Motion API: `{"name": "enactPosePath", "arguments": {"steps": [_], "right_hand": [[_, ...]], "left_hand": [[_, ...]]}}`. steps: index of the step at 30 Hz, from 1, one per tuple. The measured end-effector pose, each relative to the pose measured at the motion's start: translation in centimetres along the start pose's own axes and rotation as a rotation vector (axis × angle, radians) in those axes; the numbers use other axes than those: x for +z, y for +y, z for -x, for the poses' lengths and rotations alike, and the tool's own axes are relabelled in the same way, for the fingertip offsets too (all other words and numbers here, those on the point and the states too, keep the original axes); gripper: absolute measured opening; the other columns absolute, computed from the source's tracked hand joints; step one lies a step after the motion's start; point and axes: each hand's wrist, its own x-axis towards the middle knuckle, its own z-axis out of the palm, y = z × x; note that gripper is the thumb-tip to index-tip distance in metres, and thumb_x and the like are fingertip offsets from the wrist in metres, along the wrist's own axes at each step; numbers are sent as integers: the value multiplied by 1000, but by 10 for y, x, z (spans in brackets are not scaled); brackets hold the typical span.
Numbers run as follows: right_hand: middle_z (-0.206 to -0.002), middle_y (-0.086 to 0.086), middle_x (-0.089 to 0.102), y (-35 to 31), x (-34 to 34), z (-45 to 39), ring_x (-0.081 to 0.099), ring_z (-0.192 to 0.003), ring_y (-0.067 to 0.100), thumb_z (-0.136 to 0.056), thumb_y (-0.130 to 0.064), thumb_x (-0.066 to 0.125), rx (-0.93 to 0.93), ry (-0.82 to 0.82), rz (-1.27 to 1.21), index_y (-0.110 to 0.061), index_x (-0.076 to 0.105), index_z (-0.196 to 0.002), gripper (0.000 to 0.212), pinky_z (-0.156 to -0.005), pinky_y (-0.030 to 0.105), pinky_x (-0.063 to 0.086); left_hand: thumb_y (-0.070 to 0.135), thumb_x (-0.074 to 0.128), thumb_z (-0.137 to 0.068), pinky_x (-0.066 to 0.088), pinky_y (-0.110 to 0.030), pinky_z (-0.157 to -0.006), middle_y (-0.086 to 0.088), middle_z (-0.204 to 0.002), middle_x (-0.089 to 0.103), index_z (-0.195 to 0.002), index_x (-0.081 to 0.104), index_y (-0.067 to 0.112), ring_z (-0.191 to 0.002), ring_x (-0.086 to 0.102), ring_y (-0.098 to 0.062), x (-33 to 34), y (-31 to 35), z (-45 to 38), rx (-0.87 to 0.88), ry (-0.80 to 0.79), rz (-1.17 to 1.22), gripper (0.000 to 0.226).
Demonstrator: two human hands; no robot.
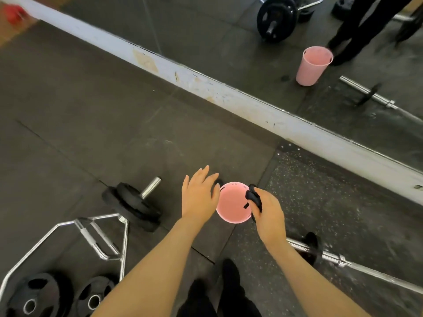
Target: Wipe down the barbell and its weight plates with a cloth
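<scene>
My right hand (267,213) grips a dark cloth (254,197) over the right rim of a pink bucket (231,204) on the floor. My left hand (199,195) hovers open just left of the bucket, fingers spread. A chrome barbell (357,264) lies on the floor at the lower right, partly hidden behind my right forearm, with a small dark plate (313,245) on it. To the left lies a hex trap bar (100,234) loaded with black weight plates (135,204).
Two loose black plates (61,296) lie at the bottom left. A white baseboard (229,97) runs diagonally under a wall mirror that reflects the bucket, bars and my legs. My dark shoes (229,277) stand below the bucket. Rubber mat covers the floor.
</scene>
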Motion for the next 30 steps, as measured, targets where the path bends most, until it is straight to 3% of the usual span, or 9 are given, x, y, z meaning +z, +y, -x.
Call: {"name": "enactPosePath", "arguments": {"steps": [2,4,7,11,15,23,28,30], "right_hand": [[-126,5,58,1,6,-5,36,-104,-33,-93,-3,60,10,12,3,-13,57,-131,40,-84,-8,25],[-127,3,58,6,17,-13,42,-108,-22,-93,-4,61,32,42,11,-13,57,-131,40,-86,-5,26],[-127,-3,60,13,35,-20,49,-118,10,-94,-11,61,61,58,50,-17,57,-131,38,-91,13,34],[-125,-3,62,32,70,-28,52,-116,18,-94,-12,61,113,109,42,-16,60,-128,34,-91,30,46],[-121,0,65,67,109,-35,59,-106,18,-92,-6,61,149,106,15,-13,62,-125,34,-84,32,50],[-126,-1,61,162,189,-48,57,-114,14,-92,-7,62,201,66,-1,-16,58,-130,39,-93,37,51],[-128,-1,60,221,235,-57,53,-116,11,-91,-6,63,205,26,46,-14,55,-133,44,-95,18,37],[-128,2,59,242,251,-58,52,-117,15,-90,-4,64,210,13,60,-12,55,-134,45,-96,21,37]], "left_hand": [[32,44,-100,9,-43,-120,2,-156,32,-139,52,26,-145,23,-13,1,-3,-11,30,-8,-10,40],[32,43,-101,8,-42,-121,3,-156,31,-139,51,26,-146,22,-12,6,-9,-27,75,-28,-21,40],[31,42,-101,8,-41,-120,3,-156,31,-139,51,26,-146,22,-13,18,-20,-44,148,-59,-46,40],[30,44,-100,11,-43,-120,1,-155,34,-138,53,24,-145,25,-15,47,-42,-63,249,-96,-64,39],[28,48,-99,13,-44,-120,0,-154,37,-136,54,24,-144,29,-17,91,-71,-77,305,-127,-80,38],[28,50,-98,14,-44,-118,0,-151,41,-132,59,23,-142,33,-17,207,-118,-97,364,-174,-123,35],[22,51,-97,15,-48,-117,-3,-149,44,-133,58,20,-140,35,-23,273,-146,-107,355,-231,-81,37],[22,49,-97,15,-47,-118,-3,-148,44,-135,55,22,-140,34,-21,296,-156,-107,351,-262,-83,38]]}}
